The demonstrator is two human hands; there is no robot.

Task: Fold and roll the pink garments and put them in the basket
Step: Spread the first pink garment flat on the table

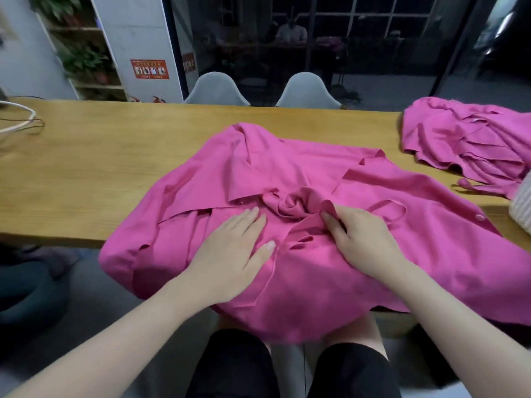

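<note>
While the large pink cotton garment [287, 214] lies spread and rumpled across the near edge of the long pale wooden table [100, 168], its lower part hanging over the edge onto your lap, both of your hands sit on top of it near its middle. Your left hand [235, 254] lies flat, fingers straight and together, pressing the cloth down with nothing grasped; its fingertips point toward 1 o'clock. Your right hand [362, 239] is just beside it at 3 o'clock, with its fingers curled into a raised fold of the pink cloth, gripping it. A bunched twist of the fabric sits at 12 o'clock from both hands, touching your right fingertips. A thin loop of pink strap lies at 2 o'clock from your right hand. A pile of further pink garments [471, 145], loosely stacked, rests on the table well apart at 2 o'clock. Two pale grey moulded chairs [217, 90] stand behind the table at 12 o'clock.
</note>
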